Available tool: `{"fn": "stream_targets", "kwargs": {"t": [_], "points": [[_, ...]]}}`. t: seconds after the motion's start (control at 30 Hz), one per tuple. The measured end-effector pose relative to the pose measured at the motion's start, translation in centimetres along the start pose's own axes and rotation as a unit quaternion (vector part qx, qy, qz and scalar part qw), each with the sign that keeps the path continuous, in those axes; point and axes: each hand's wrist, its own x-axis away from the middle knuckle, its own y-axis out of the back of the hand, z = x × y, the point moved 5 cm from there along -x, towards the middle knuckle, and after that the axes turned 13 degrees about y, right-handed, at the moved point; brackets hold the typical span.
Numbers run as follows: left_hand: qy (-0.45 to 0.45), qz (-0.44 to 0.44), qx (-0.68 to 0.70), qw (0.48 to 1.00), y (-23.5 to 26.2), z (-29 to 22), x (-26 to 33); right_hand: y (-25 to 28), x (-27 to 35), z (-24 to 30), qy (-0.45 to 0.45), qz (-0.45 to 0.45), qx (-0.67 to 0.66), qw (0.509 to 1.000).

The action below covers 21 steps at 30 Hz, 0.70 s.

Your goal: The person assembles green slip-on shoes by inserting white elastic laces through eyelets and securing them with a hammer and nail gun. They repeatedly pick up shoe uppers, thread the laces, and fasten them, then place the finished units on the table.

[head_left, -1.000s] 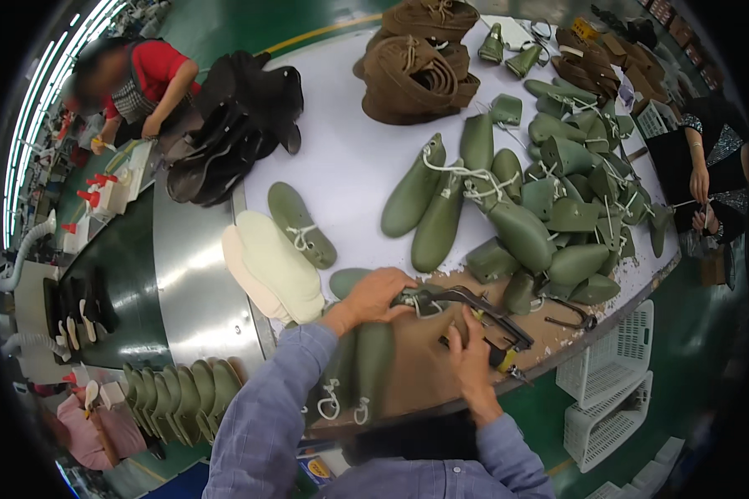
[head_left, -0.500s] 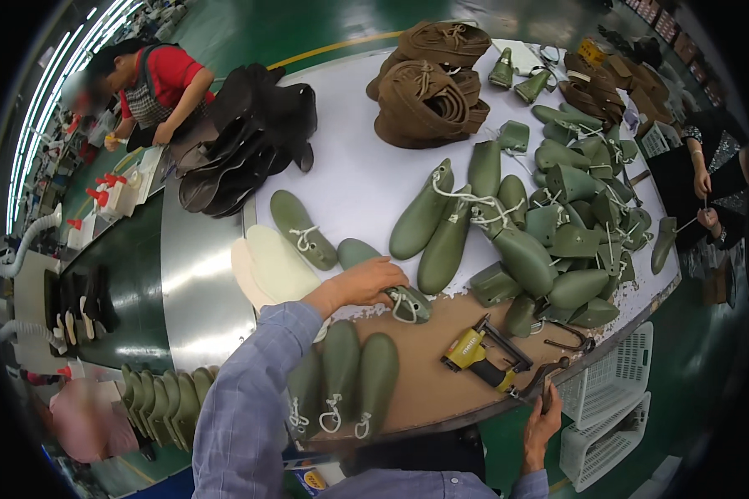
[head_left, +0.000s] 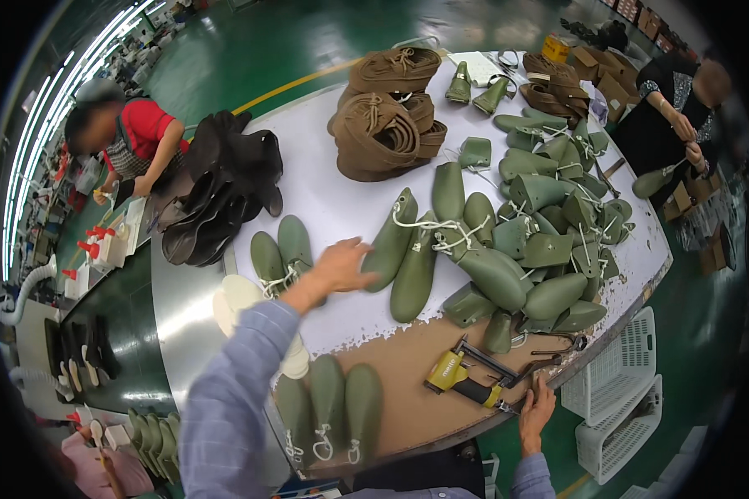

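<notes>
My left hand [head_left: 341, 268] reaches over the white tabletop, fingers spread and slightly blurred, with nothing visible in it. Just left of it lie two green shoe lasts [head_left: 295, 241] with white cords. A larger pair of green lasts [head_left: 414, 279] is right of the fingertips. At the table's front edge, my right hand [head_left: 538, 412] closes round a dark metal hand tool [head_left: 543, 367] with a curved head; its exact kind is unclear. Beside it a yellow and black staple gun [head_left: 453, 372] lies on the brown board. Cream insole-shaped pieces [head_left: 227, 304] are partly behind my left forearm.
Three corded lasts [head_left: 328, 397] line the near edge. A large heap of lasts [head_left: 549, 249] covers the right side. Brown shoes [head_left: 379, 133] and dark uppers [head_left: 225, 187] stand farther back. White crates [head_left: 614, 366] are below the right edge. Co-workers are at left and right.
My left hand has let go of a last, now lying beside another at the left, and moved toward the larger pair. The view has shifted; my right hand stays by the table edge.
</notes>
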Motion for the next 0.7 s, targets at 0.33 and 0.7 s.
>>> {"fn": "stream_targets", "kwargs": {"t": [0.33, 0.7], "points": [[0.186, -0.108, 0.141, 0.966, -6.4, -7.1, -4.2, 5.0, -13.4, 12.7, 0.125, -0.081, -0.077, 0.986], [0.131, -0.332, 0.130, 0.925, -5.4, 1.5, 2.8, -5.3, -23.7, 17.2, 0.186, 0.176, -0.041, 0.966]]}}
